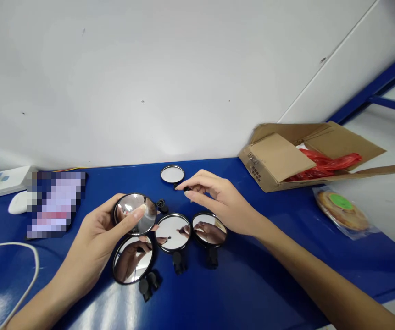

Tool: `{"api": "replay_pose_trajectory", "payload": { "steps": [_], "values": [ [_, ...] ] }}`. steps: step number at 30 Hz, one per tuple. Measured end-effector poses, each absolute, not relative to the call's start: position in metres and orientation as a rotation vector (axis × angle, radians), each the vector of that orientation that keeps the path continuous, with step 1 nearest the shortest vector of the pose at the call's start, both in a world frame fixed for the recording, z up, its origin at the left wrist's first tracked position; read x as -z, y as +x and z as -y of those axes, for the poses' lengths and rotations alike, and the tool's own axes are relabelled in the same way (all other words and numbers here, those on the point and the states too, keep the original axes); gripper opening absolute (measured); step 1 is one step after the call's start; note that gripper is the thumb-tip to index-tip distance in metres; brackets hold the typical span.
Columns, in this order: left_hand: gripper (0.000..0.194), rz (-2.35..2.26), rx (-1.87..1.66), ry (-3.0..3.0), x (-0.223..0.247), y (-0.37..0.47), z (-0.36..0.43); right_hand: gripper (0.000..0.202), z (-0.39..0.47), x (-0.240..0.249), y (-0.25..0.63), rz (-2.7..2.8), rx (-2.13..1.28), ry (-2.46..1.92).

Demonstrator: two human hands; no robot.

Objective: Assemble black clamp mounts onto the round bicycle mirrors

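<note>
My left hand is wrapped round a round mirror with a black rim, its thumb on the glass; a black clamp juts from its right side. Beneath and beside it lie a left mirror, a middle mirror and a right mirror, each with a black clamp toward me. Farther back rests a smaller-looking mirror. My right hand hovers just right of that one, fingers bent and pinched near its black mount; something small and dark shows at the fingertips, too small to name.
A blue table meets a white wall. At the right stand an open cardboard box with a red bag and a wrapped round item. On the left are a blurred-out device, a white mouse-like object and a white cable.
</note>
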State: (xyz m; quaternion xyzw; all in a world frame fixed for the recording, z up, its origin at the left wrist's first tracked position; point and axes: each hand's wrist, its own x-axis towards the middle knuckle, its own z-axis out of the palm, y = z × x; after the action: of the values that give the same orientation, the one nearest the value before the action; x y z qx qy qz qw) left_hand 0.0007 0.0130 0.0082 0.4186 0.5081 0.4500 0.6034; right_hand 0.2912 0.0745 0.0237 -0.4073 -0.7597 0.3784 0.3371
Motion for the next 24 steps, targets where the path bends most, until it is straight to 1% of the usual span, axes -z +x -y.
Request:
{"api": "replay_pose_trajectory", "payload": {
  "steps": [2, 5, 8, 11, 14, 17, 22, 24],
  "values": [
    [0.042, -1.254, -1.05, 1.05, -0.012, 0.004, -0.01, 0.017, -0.065, -0.024, 0.287, 1.747, -1.223, -1.001],
    [0.04, -1.364, -1.065, 1.165, -0.02, 0.011, -0.002, 0.026, -0.052, -0.024, 0.28, 1.404, -1.595, -0.938],
    [0.036, -1.442, -1.096, 1.261, -0.024, 0.015, 0.007, 0.03, -0.044, -0.023, 0.275, 1.234, -1.742, -0.906],
    [0.031, -1.465, -1.093, 1.334, -0.018, 0.013, 0.014, 0.022, -0.038, -0.023, 0.27, 1.26, -1.645, -0.879],
    [0.021, -1.39, -1.053, 1.473, -0.008, 0.005, 0.018, 0.015, -0.033, -0.021, 0.267, 1.303, -1.469, -0.892],
    [0.016, -1.352, -1.042, 1.587, -0.002, 0.0, 0.018, 0.012, -0.029, -0.018, 0.265, 1.339, -1.337, -0.912],
    [0.012, -1.332, -1.087, 1.682, -0.003, 0.002, 0.016, 0.011, -0.027, -0.013, 0.265, 1.355, -1.332, -0.919],
    [0.013, -1.308, -1.105, 1.723, -0.004, 0.003, 0.015, 0.012, -0.026, -0.013, 0.265, 1.34, -1.359, -0.914]
  ]
}}
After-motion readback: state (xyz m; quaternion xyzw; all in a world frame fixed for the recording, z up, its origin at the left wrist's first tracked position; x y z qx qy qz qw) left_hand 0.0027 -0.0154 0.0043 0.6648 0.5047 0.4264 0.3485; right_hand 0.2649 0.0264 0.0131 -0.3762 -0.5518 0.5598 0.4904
